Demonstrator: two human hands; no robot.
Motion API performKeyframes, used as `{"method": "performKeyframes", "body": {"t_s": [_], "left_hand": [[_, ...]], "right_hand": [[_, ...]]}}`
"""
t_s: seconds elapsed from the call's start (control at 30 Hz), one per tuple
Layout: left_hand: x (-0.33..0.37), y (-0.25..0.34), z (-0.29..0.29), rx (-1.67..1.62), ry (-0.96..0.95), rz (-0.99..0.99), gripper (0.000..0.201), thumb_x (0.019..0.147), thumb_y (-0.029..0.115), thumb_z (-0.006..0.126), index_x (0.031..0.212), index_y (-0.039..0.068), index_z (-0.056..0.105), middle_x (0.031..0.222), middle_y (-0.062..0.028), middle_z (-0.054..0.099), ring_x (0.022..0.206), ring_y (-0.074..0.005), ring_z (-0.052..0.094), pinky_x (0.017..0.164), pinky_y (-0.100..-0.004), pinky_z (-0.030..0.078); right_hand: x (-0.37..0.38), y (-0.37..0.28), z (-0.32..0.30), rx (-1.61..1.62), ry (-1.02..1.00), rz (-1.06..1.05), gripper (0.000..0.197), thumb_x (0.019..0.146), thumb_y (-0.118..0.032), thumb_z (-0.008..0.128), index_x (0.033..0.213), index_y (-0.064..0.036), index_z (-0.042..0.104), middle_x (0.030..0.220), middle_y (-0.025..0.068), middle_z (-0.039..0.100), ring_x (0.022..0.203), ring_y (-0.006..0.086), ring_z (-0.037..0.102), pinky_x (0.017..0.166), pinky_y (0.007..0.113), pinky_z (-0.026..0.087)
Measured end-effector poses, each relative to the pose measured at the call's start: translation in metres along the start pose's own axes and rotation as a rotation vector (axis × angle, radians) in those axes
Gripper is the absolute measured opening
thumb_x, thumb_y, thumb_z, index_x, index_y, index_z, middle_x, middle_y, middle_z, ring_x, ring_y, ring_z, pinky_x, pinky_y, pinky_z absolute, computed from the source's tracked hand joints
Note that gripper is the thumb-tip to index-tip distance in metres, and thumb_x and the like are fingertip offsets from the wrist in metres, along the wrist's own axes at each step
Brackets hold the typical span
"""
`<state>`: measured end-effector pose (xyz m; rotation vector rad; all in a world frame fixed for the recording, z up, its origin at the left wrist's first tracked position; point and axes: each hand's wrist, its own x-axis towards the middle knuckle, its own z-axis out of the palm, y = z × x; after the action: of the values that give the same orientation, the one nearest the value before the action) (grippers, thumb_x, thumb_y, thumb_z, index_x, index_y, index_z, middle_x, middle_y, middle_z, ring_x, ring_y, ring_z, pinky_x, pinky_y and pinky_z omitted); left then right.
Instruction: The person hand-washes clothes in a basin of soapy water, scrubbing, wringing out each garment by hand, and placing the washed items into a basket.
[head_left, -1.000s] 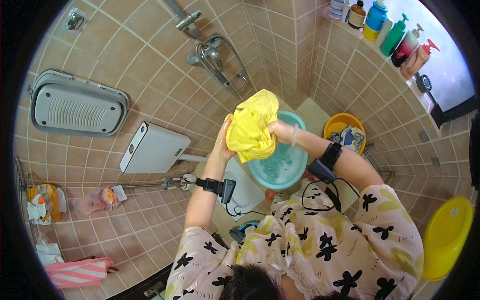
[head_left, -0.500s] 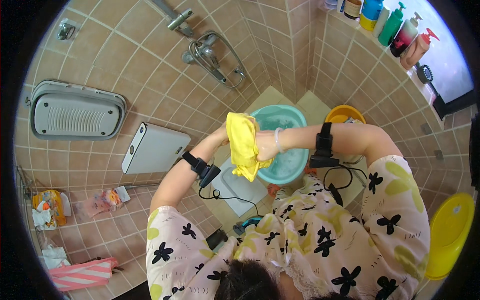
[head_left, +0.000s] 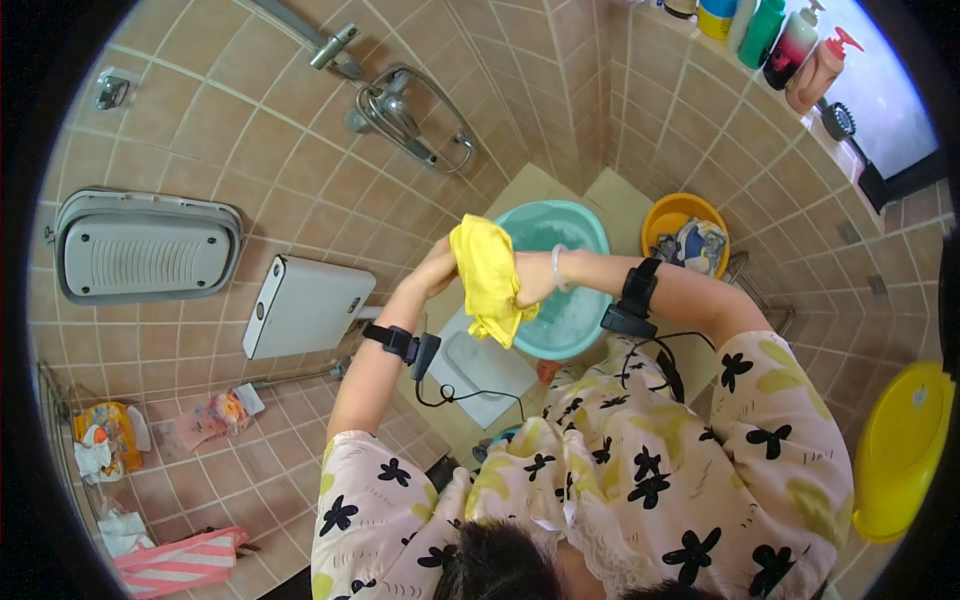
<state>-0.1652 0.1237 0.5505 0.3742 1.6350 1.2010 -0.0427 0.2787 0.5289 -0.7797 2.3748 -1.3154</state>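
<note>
Yellow cloth (head_left: pixel 486 285) hangs bunched between the hands, overlapping the teal basin's (head_left: pixel 585 220) left rim in view; left hand (head_left: pixel 436 269) grasps its left side; right hand (head_left: pixel 536 278) grips its right; farther right, an orange basin (head_left: pixel 684 206) holds clothes (head_left: pixel 700 246).

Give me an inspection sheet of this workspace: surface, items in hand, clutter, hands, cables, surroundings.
Surface: tiled floor, with a teal basin of cloudy water and a white floor fixture.
Items in hand: yellow cloth, bunched, held up, overlapping the basin's left side in view.
Clutter: orange tub containing clothes; pump bottles and a black brush, upper right.
Hands: left hand and right hand grip the cloth; left fingers partly hidden.
Cables: black cable from each wrist device.
Surroundings: tiled walls, shower fittings.
</note>
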Motion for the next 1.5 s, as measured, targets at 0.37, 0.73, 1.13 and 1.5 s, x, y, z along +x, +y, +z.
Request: {"method": "performKeyframes", "body": {"t_s": [0.37, 0.73, 1.13, 1.5], "left_hand": [[-0.033, -0.025, 0.001, -0.449, -0.130, -0.114, 0.056, 0.080, 0.037, 0.060, 0.122, 0.007, 0.039, 0.120, -0.0069, 0.048, 0.112, -0.0202, 0.046, 0.093, -0.0371, 0.038], [-0.018, -0.036, 0.034, 0.074, 0.450, 0.230, 0.047, 0.068, 0.028, 0.075, 0.097, 0.004, 0.047, 0.090, -0.0066, 0.056, 0.082, -0.0173, 0.056, 0.073, -0.0305, 0.045], [-0.041, 0.029, 0.058, 1.014, 0.564, 0.980, 0.053, 0.052, 0.022, 0.079, 0.092, 0.003, 0.050, 0.092, -0.0134, 0.048, 0.089, -0.0321, 0.045, 0.078, -0.0412, 0.038], [-0.097, 0.094, 0.117, 1.098, 0.406, 1.336, 0.054, 0.049, 0.022, 0.080, 0.089, 0.007, 0.049, 0.093, -0.0126, 0.047, 0.089, -0.0324, 0.045, 0.078, -0.0438, 0.038]], "right_hand": [[-0.044, 0.012, -0.005, 0.018, 0.617, 0.249, 0.072, 0.060, -0.011, 0.065, 0.127, -0.0113, 0.039, 0.124, 0.0147, 0.044, 0.121, 0.0312, 0.033, 0.098, 0.040, 0.029], [-0.035, 0.049, 0.028, 1.446, 0.960, 0.494, 0.046, 0.081, -0.018, 0.052, 0.124, -0.0077, 0.039, 0.110, 0.0129, 0.052, 0.105, 0.0239, 0.049, 0.079, 0.039, 0.045], [-0.028, 0.006, 0.045, 1.615, 0.166, 0.611, 0.063, 0.086, -0.054, 0.033, 0.133, -0.0125, 0.027, 0.135, 0.0131, 0.032, 0.121, 0.0338, 0.034, 0.091, 0.060, 0.032], [0.004, -0.050, 0.020, 2.139, 0.695, -0.608, 0.063, 0.085, -0.056, 0.035, 0.125, -0.0073, 0.040, 0.126, 0.0113, 0.045, 0.115, 0.0258, 0.044, 0.098, 0.042, 0.034]]}}
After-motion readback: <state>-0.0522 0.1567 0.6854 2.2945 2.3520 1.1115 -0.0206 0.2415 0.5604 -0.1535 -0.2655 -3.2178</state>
